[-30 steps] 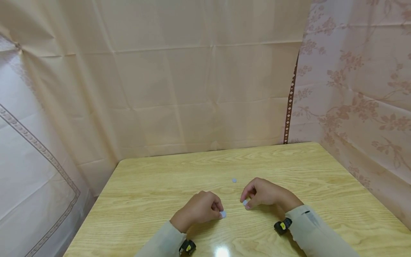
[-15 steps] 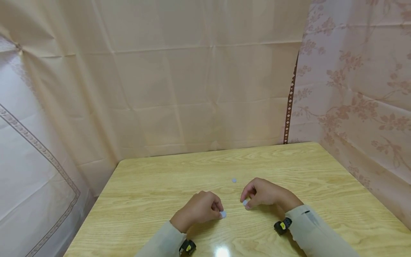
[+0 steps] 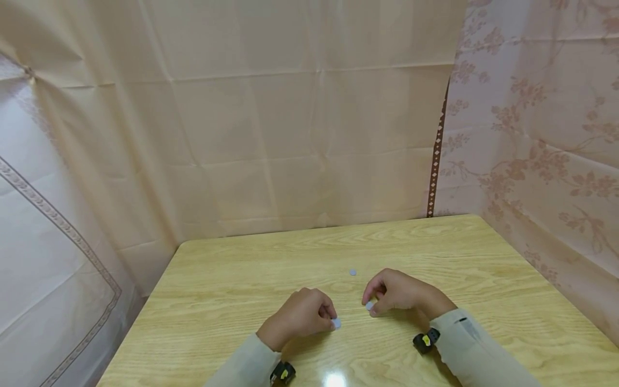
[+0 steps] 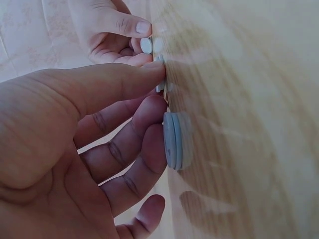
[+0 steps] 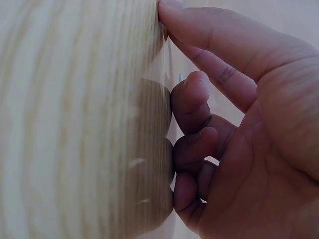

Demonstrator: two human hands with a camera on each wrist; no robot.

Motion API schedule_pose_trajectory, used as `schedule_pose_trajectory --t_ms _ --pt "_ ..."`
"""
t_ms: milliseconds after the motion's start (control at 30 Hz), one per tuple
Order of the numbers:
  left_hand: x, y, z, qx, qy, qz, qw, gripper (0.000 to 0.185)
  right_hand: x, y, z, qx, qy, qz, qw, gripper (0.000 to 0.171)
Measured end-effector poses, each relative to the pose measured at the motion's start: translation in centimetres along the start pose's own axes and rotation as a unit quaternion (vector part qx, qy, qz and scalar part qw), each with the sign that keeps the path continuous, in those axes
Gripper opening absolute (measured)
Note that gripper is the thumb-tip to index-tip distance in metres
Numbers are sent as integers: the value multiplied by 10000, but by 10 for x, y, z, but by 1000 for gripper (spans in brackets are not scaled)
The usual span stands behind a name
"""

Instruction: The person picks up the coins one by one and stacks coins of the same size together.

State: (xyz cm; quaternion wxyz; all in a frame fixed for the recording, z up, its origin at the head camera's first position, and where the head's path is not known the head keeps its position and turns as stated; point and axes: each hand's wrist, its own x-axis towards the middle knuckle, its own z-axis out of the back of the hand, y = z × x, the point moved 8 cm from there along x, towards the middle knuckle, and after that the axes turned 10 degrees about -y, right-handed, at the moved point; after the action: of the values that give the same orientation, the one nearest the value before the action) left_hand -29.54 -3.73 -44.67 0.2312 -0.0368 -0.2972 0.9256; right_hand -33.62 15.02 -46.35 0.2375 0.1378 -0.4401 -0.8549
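Note:
My left hand (image 3: 301, 313) is low over the table, its thumb and forefinger pinching a small pale disc (image 3: 336, 322). Opposite it, my right hand (image 3: 397, 293) pinches another pale disc (image 3: 369, 305) between thumb and fingertips. A third, bluish-grey disc (image 3: 352, 272) lies flat on the table beyond both hands. The left wrist view shows thick-looking, layered pale-blue discs (image 4: 172, 141) beside the left hand's lower fingertips; I cannot tell which in the head view they match. In the right wrist view the thumb and forefinger meet at the tabletop, and their disc is mostly hidden.
The wood-grained table (image 3: 232, 269) is glossy and mirrors the hands. Beige cloth (image 3: 290, 134) hangs behind its far edge, with flower-patterned cloth (image 3: 556, 161) on the right. Black wrist devices (image 3: 425, 341) sit under both cuffs.

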Motion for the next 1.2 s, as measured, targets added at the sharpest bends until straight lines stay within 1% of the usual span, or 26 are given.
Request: schedule_pose_trajectory --t_ms 133,367,733,1067,1200 --pt "0 0 0 -17 0 -11 10000 8 0 0 0 -5 12 5 10000 15" --pt "1 -3 2 217 -87 -169 9996 6 0 -2 0 31 9 -38 10000 16" --pt "1 -3 3 289 -129 -181 9993 7 1 -2 1 -17 -2 -26 10000 16" --pt "1 -4 2 95 -41 -153 9998 9 0 -2 2 -10 -6 -37 10000 17" --pt "2 -5 2 127 -24 -206 9997 9 0 -2 2 2 7 -36 10000 17"
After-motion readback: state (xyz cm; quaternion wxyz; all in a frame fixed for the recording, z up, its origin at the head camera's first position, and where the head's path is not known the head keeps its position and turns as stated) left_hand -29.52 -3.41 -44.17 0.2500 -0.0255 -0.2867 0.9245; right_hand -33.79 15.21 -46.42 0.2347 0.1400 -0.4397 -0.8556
